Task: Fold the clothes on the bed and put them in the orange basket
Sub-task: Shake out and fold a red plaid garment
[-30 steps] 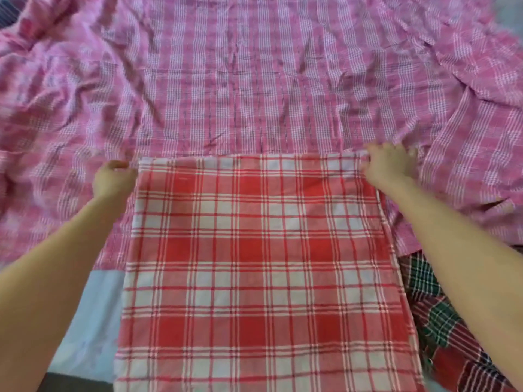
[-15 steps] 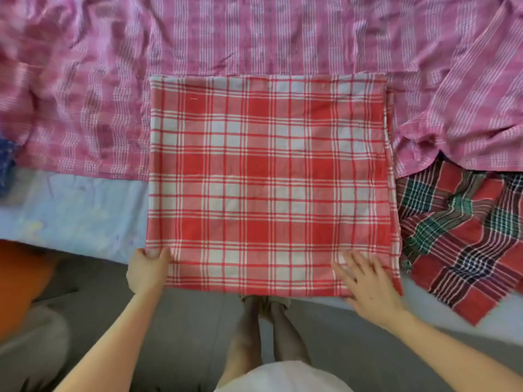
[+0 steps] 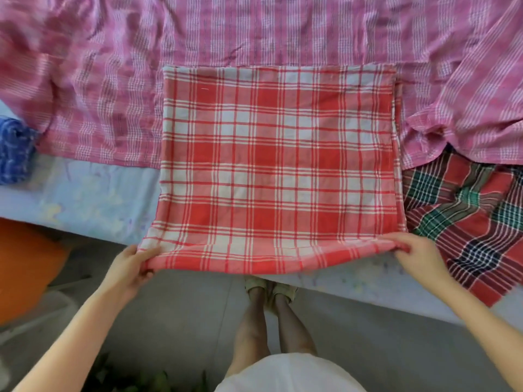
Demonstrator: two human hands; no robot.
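At the bed's (image 3: 85, 199) near edge, my left hand (image 3: 128, 268) and right hand (image 3: 416, 254) pinch the red checked cloth's (image 3: 277, 165) corners; uneven lifting could skew the fold.

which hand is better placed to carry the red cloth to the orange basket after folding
Left, probably. The left hand pinches the red cloth at its near left corner, close to the orange basket. The right hand holds the opposite corner, farther from it.

The middle plaid cloth (image 3: 280, 165) is red crossed with white (broad bands, thin lines). Far, a pink cloth (image 3: 254, 32) has fine white checks. Right, a tartan cloth (image 3: 467, 222) mixes red, green and navy. Left: a blue cloth (image 3: 12, 154), pale blue bedsheet (image 3: 85, 199), orange basket (image 3: 25, 267).
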